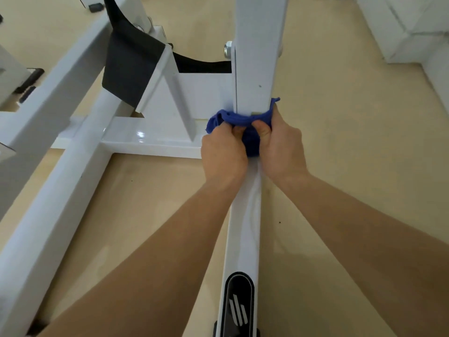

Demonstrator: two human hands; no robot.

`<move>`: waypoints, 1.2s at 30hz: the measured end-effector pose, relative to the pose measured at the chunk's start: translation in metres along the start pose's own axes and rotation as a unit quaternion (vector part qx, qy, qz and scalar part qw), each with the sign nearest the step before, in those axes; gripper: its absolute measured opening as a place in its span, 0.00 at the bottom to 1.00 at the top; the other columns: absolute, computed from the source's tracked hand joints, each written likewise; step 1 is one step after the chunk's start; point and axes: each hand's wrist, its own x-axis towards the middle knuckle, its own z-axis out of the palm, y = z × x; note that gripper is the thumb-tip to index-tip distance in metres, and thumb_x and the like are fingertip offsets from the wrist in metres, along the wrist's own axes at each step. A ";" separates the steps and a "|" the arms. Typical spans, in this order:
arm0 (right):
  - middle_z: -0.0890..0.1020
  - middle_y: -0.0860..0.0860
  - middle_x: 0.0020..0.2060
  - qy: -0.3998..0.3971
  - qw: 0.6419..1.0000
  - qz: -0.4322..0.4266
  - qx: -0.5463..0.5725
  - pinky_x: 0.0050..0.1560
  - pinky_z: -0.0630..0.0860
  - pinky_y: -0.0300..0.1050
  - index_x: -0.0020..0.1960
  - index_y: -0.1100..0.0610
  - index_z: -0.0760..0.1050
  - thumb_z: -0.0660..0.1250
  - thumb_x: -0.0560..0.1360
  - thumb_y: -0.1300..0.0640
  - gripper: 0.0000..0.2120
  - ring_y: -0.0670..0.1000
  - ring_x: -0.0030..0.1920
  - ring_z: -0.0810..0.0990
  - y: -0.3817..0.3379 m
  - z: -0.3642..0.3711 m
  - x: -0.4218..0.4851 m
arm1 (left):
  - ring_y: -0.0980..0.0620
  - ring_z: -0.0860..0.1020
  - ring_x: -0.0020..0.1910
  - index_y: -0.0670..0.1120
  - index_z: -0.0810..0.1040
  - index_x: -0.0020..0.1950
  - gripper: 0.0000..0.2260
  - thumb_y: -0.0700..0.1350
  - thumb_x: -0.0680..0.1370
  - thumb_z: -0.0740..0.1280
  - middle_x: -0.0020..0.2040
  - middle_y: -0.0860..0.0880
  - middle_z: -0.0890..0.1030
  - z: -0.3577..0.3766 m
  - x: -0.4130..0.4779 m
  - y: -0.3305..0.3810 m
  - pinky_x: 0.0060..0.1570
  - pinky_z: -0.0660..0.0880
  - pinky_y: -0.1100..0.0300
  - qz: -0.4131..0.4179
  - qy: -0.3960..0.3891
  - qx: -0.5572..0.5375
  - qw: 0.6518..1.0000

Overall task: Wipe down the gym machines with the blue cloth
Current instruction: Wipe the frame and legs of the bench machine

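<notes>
A blue cloth is wrapped round the foot of a white upright post of the gym machine, where the post meets the floor rail. My left hand grips the cloth's bunched left part, fingers curled into it. My right hand grips the right part, thumb on the front, fingers round the post's right side. A wad of cloth shows between the two hands.
White frame beams run to the left, with a cross beam and a slanted brace. A black pad hangs over the frame. A bolt sticks out of the post. A black end cap sits near me. Beige floor lies right.
</notes>
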 end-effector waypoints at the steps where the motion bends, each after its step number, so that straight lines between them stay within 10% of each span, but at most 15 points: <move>1: 0.80 0.49 0.50 0.000 1.000 0.005 -0.002 0.37 0.67 0.26 0.75 0.55 0.66 0.58 0.84 0.51 0.21 0.48 0.46 0.77 0.006 0.005 -0.001 | 0.43 0.75 0.43 0.44 0.75 0.44 0.12 0.43 0.83 0.57 0.37 0.50 0.74 0.002 0.001 -0.006 0.39 0.67 0.55 0.014 -0.004 0.026 1.000; 6: 0.83 0.54 0.53 0.004 1.000 0.026 0.002 0.46 0.72 0.43 0.75 0.53 0.65 0.58 0.83 0.49 0.22 0.54 0.50 0.80 0.023 0.018 -0.003 | 0.44 0.74 0.40 0.43 0.73 0.43 0.09 0.42 0.82 0.58 0.40 0.45 0.76 0.004 0.009 -0.022 0.39 0.67 0.54 0.051 -0.027 0.118 0.991; 27: 0.80 0.60 0.56 -0.139 0.976 0.135 -0.102 0.47 0.68 0.43 0.66 0.60 0.70 0.55 0.84 0.52 0.17 0.60 0.54 0.79 -0.012 -0.005 -0.087 | 0.42 0.78 0.41 0.47 0.70 0.32 0.19 0.50 0.82 0.57 0.37 0.43 0.79 -0.051 -0.073 -0.026 0.39 0.67 0.55 -0.021 -0.180 0.127 0.975; 36: 0.82 0.58 0.48 -0.144 0.975 0.139 -0.094 0.45 0.75 0.50 0.58 0.59 0.74 0.52 0.84 0.52 0.15 0.59 0.45 0.80 -0.017 -0.009 -0.135 | 0.39 0.77 0.50 0.39 0.75 0.52 0.15 0.46 0.85 0.53 0.50 0.39 0.79 -0.064 -0.110 -0.027 0.46 0.71 0.52 0.011 -0.231 0.142 0.962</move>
